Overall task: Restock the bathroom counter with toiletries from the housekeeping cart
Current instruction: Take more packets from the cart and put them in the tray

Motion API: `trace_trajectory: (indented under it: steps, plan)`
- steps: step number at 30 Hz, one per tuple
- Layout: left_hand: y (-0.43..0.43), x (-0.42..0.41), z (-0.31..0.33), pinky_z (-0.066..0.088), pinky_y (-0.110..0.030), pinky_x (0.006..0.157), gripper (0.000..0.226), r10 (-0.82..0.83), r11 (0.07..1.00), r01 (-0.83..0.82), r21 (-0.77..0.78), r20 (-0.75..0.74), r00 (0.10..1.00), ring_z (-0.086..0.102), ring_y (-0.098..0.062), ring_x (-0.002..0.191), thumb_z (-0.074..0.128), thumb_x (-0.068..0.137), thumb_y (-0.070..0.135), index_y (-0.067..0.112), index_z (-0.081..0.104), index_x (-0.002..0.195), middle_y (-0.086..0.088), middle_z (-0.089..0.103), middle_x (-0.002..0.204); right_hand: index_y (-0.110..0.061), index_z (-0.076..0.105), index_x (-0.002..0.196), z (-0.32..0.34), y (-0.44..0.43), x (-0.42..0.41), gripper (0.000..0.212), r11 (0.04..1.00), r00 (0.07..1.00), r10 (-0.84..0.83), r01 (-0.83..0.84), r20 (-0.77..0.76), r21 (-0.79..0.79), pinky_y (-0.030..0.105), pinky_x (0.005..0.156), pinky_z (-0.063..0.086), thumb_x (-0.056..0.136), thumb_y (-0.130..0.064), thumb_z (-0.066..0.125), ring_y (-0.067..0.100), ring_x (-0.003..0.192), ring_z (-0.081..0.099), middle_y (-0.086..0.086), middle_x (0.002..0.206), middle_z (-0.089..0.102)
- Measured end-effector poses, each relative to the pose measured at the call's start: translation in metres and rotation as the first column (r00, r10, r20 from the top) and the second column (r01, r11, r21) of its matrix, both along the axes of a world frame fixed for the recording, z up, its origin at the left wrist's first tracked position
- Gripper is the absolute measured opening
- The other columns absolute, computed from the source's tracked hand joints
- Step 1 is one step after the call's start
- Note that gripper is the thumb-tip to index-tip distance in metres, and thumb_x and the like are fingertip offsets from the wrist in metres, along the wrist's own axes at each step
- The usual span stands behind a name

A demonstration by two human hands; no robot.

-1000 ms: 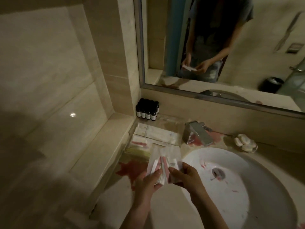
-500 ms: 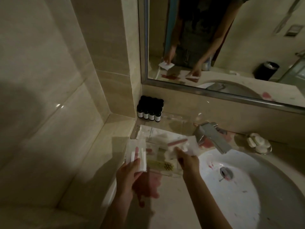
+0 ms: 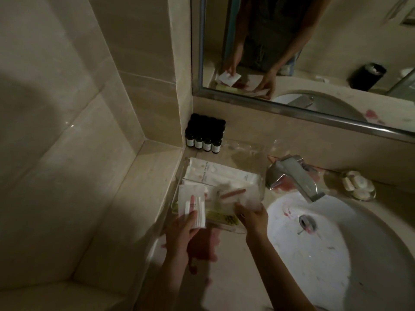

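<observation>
Your left hand (image 3: pixel 182 232) pinches a small stack of white sachets (image 3: pixel 193 207) between thumb and fingers, off the tray's left edge, probably so the spares are out of the way. Your right hand (image 3: pixel 252 217) has its grip clamped on a single sachet (image 3: pixel 235 195) with a reddish stick inside. You hold it flat and low over the clear tray (image 3: pixel 226 230) on the worktop (image 3: pixel 235 277), likely to lay it on the packets already there. I cannot tell whether it touches them. The dark bottles (image 3: pixel 204 136) stand grouped in the back corner.
</observation>
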State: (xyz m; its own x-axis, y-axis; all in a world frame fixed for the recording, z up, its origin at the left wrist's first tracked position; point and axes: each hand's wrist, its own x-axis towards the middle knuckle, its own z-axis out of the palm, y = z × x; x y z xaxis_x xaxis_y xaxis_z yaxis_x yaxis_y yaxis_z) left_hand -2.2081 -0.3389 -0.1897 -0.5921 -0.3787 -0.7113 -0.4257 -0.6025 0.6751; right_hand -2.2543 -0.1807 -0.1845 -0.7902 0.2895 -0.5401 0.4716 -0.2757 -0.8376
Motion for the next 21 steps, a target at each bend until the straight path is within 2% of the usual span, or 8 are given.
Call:
trace_trajectory:
  steps: [4,6,9,13,15,18,19,21]
  plan:
    - [0.002,0.001,-0.001,0.055,-0.018,0.051,0.020,-0.004,1.000,0.004,0.000,-0.002,1.000,0.059,-0.026,0.096,0.065,0.086,0.001,-0.002,0.060,0.106,-0.020,0.060,0.108,-0.019,0.042,0.125,-0.007,0.004,0.004,0.056,0.951,0.992,0.128,-0.119,-0.013,0.285,0.036,0.076,0.058,0.081,-0.007,0.074,0.013,0.090,0.059,-0.007,0.104,0.054]
    - [0.001,0.002,0.000,0.055,-0.018,0.052,0.024,0.001,1.000,-0.001,0.007,-0.013,1.000,0.059,-0.031,0.104,0.065,0.086,0.000,-0.005,0.059,0.109,-0.022,0.060,0.109,-0.014,0.050,0.123,-0.008,0.008,0.003,0.046,0.947,0.987,0.161,-0.151,-0.011,0.283,0.035,0.074,0.058,0.083,-0.012,0.073,0.017,0.091,0.064,0.000,0.108,0.061]
    - [0.000,0.005,0.000,0.056,-0.018,0.054,0.035,-0.009,1.000,0.009,0.017,-0.023,1.000,0.058,-0.033,0.109,0.066,0.086,0.002,-0.008,0.057,0.118,-0.023,0.061,0.114,-0.012,0.062,0.098,-0.005,0.019,-0.005,0.017,0.930,0.969,0.244,-0.246,0.043,0.272,0.030,0.066,0.055,0.084,-0.010,0.072,0.027,0.092,0.068,0.010,0.102,0.069]
    - [0.000,0.007,0.006,0.055,-0.018,0.054,0.031,-0.018,1.000,0.019,0.018,-0.074,0.997,0.063,-0.024,0.093,0.065,0.086,0.000,-0.006,0.059,0.116,-0.023,0.062,0.114,-0.001,0.058,0.112,-0.003,0.023,-0.011,0.036,0.951,0.971,0.212,-0.232,0.114,0.205,0.027,0.058,0.056,0.080,-0.001,0.072,0.026,0.082,0.068,0.016,0.103,0.067]
    - [0.001,0.008,0.009,0.056,-0.018,0.054,0.032,-0.019,1.000,0.021,0.018,-0.083,0.996,0.062,-0.024,0.093,0.065,0.085,-0.001,-0.007,0.059,0.116,-0.022,0.061,0.114,0.000,0.053,0.120,-0.005,0.019,-0.013,0.044,0.961,0.971,0.194,-0.216,0.136,0.171,0.026,0.056,0.056,0.081,0.001,0.071,0.028,0.083,0.067,0.018,0.106,0.064]
    - [0.004,0.011,0.011,0.055,-0.017,0.054,0.039,-0.024,1.000,0.024,0.004,-0.076,0.997,0.060,-0.028,0.104,0.067,0.084,0.001,-0.008,0.057,0.121,-0.021,0.061,0.117,-0.007,0.048,0.130,-0.015,0.009,-0.016,0.056,0.941,0.968,0.172,-0.216,0.181,0.261,0.040,0.073,0.060,0.080,-0.004,0.073,0.029,0.088,0.067,0.012,0.107,0.062]
    - [0.005,0.012,0.012,0.054,-0.017,0.053,0.040,-0.030,1.000,0.029,-0.012,-0.074,0.997,0.061,-0.026,0.101,0.068,0.084,0.001,-0.009,0.057,0.121,-0.021,0.061,0.116,-0.009,0.050,0.129,-0.017,0.006,-0.016,0.054,0.936,0.972,0.151,-0.199,0.181,0.291,0.042,0.076,0.059,0.080,-0.008,0.074,0.028,0.089,0.067,0.009,0.104,0.063]
    - [0.005,0.015,0.016,0.054,-0.016,0.053,0.040,-0.046,0.998,0.043,-0.041,-0.079,0.996,0.063,-0.019,0.091,0.068,0.084,0.003,-0.008,0.058,0.121,-0.021,0.063,0.115,-0.016,0.054,0.112,-0.020,0.002,-0.012,0.033,0.919,0.982,0.104,-0.155,0.155,0.363,0.031,0.065,0.057,0.083,-0.014,0.072,0.020,0.084,0.064,-0.003,0.089,0.060]
